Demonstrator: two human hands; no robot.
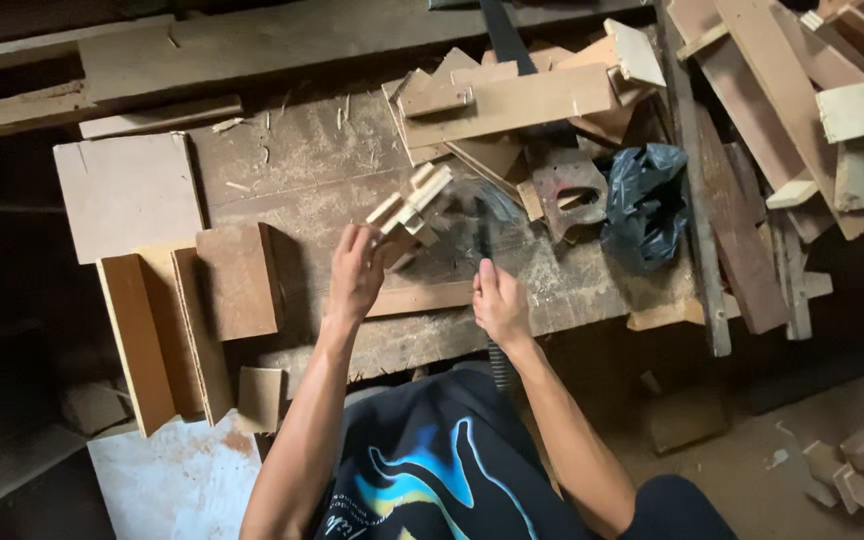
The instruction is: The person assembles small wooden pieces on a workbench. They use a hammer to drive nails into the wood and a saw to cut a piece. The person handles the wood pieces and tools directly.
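A small assembly of pale wooden strips, joined crosswise, sits tilted just above the middle of the worn wooden surface. The left hand has it from the 7 o'clock side, fingers wrapped around its lower end in a closed grip. At 3 o'clock from the assembly, just beside it, the right hand is closed around a dark slim tool that points up towards 12 o'clock; the tool is blurred and I cannot tell what kind it is, nor whether its tip touches the strips.

Under both hands a thin light batten lies flat across the surface. Farther out at 1 o'clock is a loose heap of offcut boards, with a dark long blade-like piece poking out of the top. At 3 o'clock lies a brown block with a cut-out hole, and just beyond it a crumpled black plastic bag. More planks lean in a pile farther right.

At 9 o'clock a pale flat panel rests on the surface edge, and below it, around 8 o'clock, several brown boards stand stacked on edge. The person wears a black shirt with blue and yellow swirls.
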